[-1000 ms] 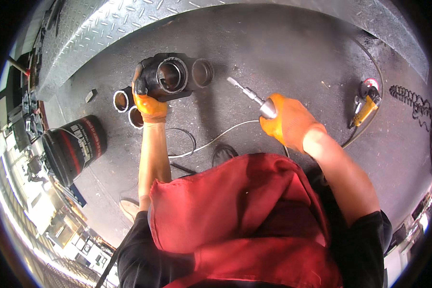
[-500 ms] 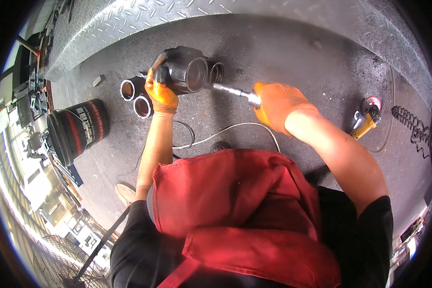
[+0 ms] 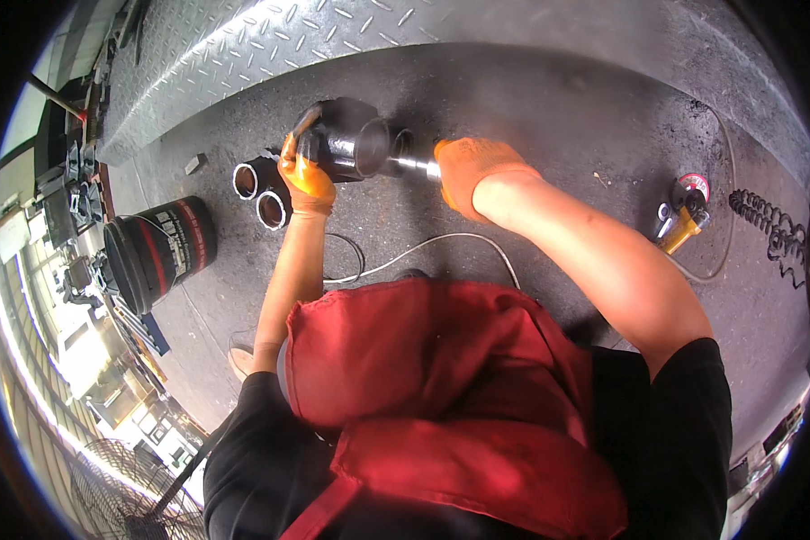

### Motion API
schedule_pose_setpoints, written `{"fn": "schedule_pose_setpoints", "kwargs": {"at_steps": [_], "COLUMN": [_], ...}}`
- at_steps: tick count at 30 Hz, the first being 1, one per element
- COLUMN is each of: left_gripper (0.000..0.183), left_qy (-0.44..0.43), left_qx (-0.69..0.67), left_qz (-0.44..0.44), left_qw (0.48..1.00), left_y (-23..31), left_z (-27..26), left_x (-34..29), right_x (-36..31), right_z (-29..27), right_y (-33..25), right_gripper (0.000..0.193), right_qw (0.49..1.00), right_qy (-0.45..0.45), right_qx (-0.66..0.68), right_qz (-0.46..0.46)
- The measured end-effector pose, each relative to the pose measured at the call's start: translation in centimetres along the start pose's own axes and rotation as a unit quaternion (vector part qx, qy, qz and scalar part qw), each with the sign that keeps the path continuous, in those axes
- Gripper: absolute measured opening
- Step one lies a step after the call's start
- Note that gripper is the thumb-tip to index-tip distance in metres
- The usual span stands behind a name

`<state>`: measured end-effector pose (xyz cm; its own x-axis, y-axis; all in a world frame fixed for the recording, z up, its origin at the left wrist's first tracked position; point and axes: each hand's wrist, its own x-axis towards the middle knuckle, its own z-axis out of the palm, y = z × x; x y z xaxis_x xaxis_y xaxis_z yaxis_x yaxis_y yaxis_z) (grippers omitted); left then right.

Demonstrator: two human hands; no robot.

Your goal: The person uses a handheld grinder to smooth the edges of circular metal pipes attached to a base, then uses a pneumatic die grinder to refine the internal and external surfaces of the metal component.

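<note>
My left hand, in an orange glove with dark stains, is closed on the near left side of a black pipe fitting. The fitting lies on the dark floor, its wide round opening facing right, with a smaller ring-shaped opening beside it. My right hand, also orange-gloved, is wrapped round a silver tool with a straight, stepped shaft. The shaft points left at the smaller opening; its tip is blurred, so I cannot tell whether it touches. Two pale-rimmed pipe openings sit left of my left hand.
A black bucket with a red stripe lies at the left. At the right are a yellow grinder with a disc and a coiled black hose. A pale cable crosses the floor nearby. Diamond-plate metal borders the far side.
My right hand has moved left, bringing the silver tool closer to the smaller opening. My left hand keeps its hold on the fitting. The whole view has shifted slightly.
</note>
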<state>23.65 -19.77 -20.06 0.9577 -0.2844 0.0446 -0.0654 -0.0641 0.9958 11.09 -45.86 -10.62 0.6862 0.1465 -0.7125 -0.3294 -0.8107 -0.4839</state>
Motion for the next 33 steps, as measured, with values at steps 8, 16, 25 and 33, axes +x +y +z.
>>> {"fn": "schedule_pose_setpoints", "kwargs": {"at_steps": [8, 16, 25, 33], "left_gripper": [0.046, 0.052, 0.051, 0.044], "left_qy": [-0.004, -0.009, -0.026, -0.033], "left_qx": [0.038, 0.032, 0.010, 0.032], "left_qz": [0.011, 0.002, 0.004, 0.007], "left_qw": [0.999, 0.999, 1.000, 0.999], "left_y": [0.5, 0.3, 0.9, 0.8], "left_z": [0.3, -0.4, -0.1, -0.4], "left_x": [-0.2, -0.6, -0.5, -0.2], "right_x": [0.5, 1.0, 0.8, -0.5], "right_z": [0.3, 0.8, 1.7, 1.2], "right_y": [-1.0, -0.7, -0.9, -1.1], "right_gripper": [0.022, 0.023, 0.024, 0.031], "right_qw": [1.000, 1.000, 1.000, 1.000], "right_qy": [0.008, 0.010, 0.021, -0.021], "right_qx": [-0.002, 0.000, -0.020, -0.002], "right_qz": [0.016, -0.003, -0.001, -0.018]}}
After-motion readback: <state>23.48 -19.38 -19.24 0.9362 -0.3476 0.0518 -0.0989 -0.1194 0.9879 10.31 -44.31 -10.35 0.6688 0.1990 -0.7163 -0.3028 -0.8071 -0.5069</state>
